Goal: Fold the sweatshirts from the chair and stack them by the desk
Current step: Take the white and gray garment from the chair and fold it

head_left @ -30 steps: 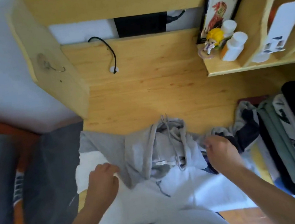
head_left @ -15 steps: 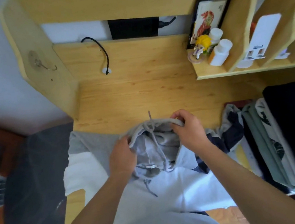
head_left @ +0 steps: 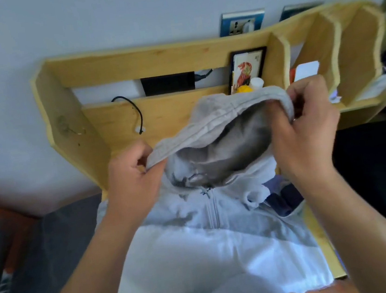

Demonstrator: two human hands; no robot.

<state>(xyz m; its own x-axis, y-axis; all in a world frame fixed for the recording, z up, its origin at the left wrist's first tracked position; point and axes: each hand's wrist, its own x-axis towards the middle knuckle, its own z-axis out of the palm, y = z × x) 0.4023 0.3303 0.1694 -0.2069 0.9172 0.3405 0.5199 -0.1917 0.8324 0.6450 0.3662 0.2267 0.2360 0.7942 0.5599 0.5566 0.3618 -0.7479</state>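
While the grey hoodie point(head_left: 221, 228) hangs down over the counter point(head_left: 159, 118), left hand point(head_left: 133, 180) and right hand point(head_left: 306, 127) each pinch its raised hood rim, grip clamped.

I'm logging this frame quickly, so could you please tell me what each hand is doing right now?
Left hand: closed, gripping the rim of the hood of the sweatshirt.
Right hand: closed, gripping the hood's other side.

Desk point(head_left: 123, 140) top perhaps mostly hidden
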